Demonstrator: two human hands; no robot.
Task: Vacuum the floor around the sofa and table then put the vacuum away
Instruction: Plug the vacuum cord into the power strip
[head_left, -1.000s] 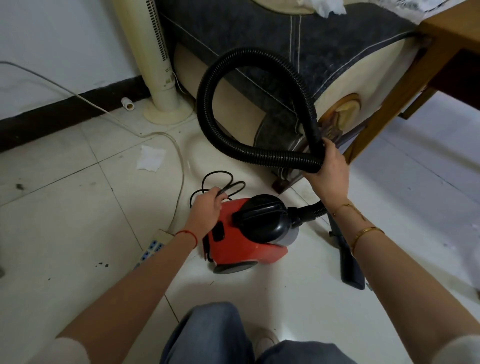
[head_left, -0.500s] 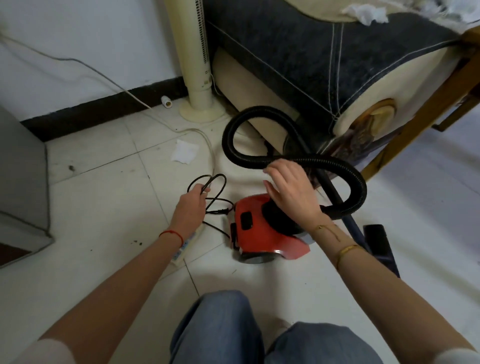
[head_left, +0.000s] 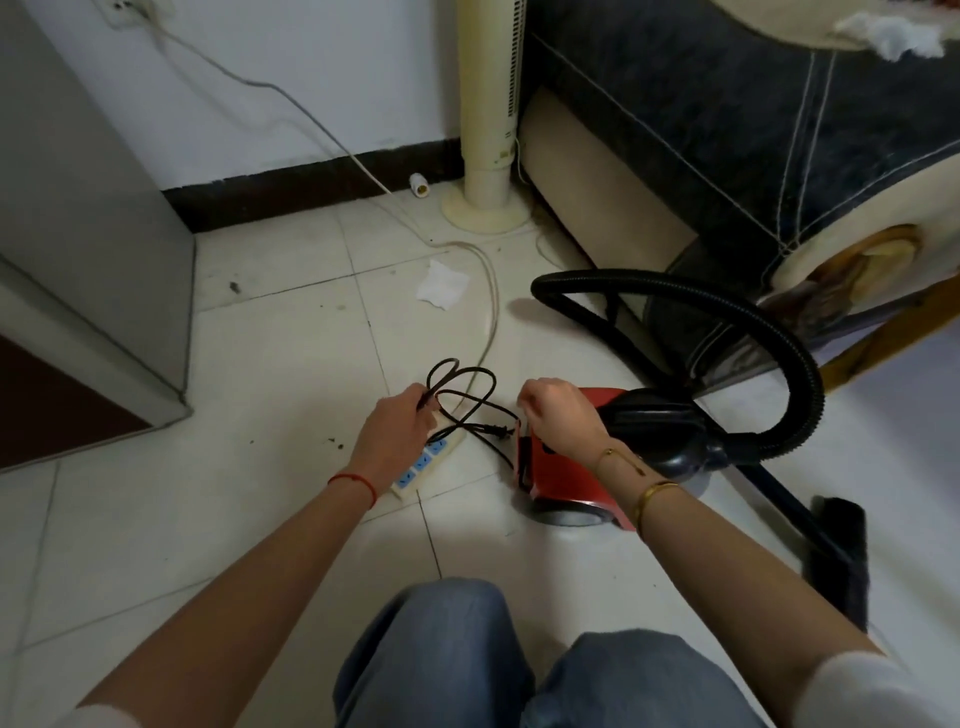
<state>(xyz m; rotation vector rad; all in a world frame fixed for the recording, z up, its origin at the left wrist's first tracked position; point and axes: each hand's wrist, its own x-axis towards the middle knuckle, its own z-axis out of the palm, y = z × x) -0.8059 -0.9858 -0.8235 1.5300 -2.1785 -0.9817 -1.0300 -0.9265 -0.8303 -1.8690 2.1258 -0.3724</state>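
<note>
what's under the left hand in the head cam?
A white power strip with blue sockets lies on the tile under the left hand, which grips the looped black cord. The strip's far end is covered.

No legible text, brand, number or sign anywhere in the head view. The red vacuum cleaner (head_left: 566, 467) shows plain casing — no readable label. The power strip (head_left: 426, 464) carries blue socket faces only, with no markings that can be made out. The tower fan (head_left: 491, 104) bears a small mark low on its column — too small and blurred to read. The wall socket (head_left: 124, 8) at the top edge is likewise unmarked as far as can be told.
</note>
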